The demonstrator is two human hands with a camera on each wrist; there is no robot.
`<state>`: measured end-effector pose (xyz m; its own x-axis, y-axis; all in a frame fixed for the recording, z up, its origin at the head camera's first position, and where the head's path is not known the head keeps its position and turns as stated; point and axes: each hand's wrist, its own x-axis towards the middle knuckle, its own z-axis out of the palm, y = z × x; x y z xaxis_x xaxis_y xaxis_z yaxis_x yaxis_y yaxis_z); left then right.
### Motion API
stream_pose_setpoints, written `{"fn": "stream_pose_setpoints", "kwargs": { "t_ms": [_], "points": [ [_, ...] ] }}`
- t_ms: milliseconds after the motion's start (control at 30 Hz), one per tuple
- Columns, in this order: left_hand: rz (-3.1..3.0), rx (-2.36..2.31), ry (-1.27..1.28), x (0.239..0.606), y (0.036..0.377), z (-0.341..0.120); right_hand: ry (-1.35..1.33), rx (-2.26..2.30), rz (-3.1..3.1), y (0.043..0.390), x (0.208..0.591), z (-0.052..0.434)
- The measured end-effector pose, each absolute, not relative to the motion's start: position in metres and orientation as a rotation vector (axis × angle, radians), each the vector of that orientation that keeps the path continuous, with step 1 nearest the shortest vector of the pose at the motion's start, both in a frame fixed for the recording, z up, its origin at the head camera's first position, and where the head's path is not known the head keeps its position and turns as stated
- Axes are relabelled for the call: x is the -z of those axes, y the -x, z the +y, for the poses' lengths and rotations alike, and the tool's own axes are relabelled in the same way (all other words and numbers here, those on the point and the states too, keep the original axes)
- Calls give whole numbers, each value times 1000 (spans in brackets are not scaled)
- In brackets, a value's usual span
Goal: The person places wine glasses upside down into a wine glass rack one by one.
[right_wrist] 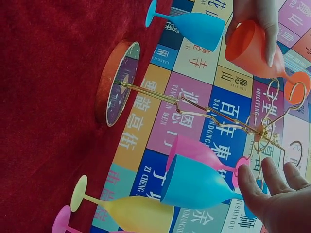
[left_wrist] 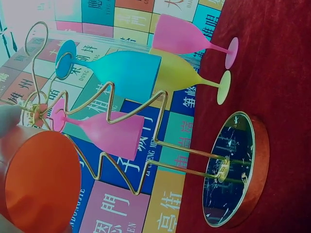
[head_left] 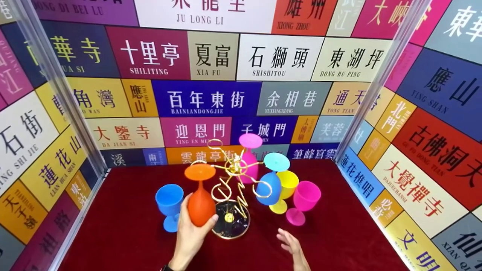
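My left hand [head_left: 190, 235] grips an upside-down orange goblet [head_left: 201, 207] by its bowl, foot upward. That foot is close to a wire hook of the gold goblet rack [head_left: 241, 199]; whether the stem sits inside the hook I cannot tell. From the rack hang a blue goblet [head_left: 268, 188] on the right and a pink goblet [head_left: 249, 165] at the back, both upside down. My right hand [head_left: 292, 246] is held in the air at the front right, its fingers extended and holding nothing. In the right wrist view, its fingers [right_wrist: 274, 179] appear in front of the rack.
Upright on the dark red cloth [head_left: 128, 233] stand another blue goblet [head_left: 169, 199] at left, and a yellow goblet [head_left: 289, 184] and a second pink goblet [head_left: 307, 195] at right. The rack's round black base [head_left: 235, 229] rests between them. Colourful panels with lettering enclose the back and sides.
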<state>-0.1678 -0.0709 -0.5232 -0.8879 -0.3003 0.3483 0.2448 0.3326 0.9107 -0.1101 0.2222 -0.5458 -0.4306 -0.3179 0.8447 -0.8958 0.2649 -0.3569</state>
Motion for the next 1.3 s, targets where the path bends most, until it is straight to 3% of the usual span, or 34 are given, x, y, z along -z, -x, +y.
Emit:
{"fn": "stream_pose_setpoints", "kwargs": {
  "t_ms": [1300],
  "points": [
    [-2226, 1453, 200, 527, 167, -52, -985, -1208, -2011, 96, 552, 227]
  ]
}}
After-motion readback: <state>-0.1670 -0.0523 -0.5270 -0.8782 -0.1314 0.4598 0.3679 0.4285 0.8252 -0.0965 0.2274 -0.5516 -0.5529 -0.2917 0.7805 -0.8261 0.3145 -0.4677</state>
